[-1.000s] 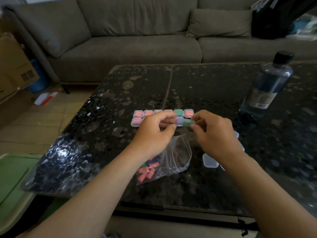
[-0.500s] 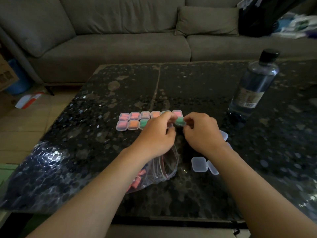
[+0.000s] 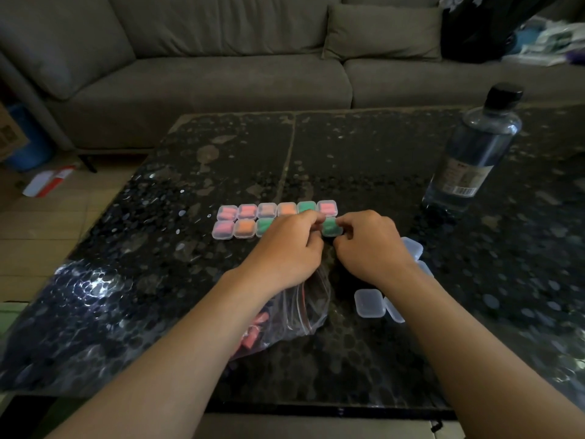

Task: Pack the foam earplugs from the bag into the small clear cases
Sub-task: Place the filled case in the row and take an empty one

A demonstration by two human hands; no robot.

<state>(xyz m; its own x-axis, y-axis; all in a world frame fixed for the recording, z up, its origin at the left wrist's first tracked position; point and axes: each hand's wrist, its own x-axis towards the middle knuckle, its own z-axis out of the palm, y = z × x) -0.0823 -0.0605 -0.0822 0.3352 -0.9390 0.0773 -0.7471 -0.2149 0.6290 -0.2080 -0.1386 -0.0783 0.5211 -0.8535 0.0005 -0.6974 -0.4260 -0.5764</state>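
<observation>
Left hand point(image 3: 285, 248) and right hand point(image 3: 367, 245) both pinching the green-filled case point(image 3: 330, 228) between them, bag point(image 3: 304, 307) beneath left wrist

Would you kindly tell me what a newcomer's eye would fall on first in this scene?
The two rows of small clear cases filled with pink, orange and green earplugs stand out mid-table against the dark tabletop. Both the left hand and right hand pinch a green-filled case at the near row's right end. A tall water bottle stands at the far right.
</observation>
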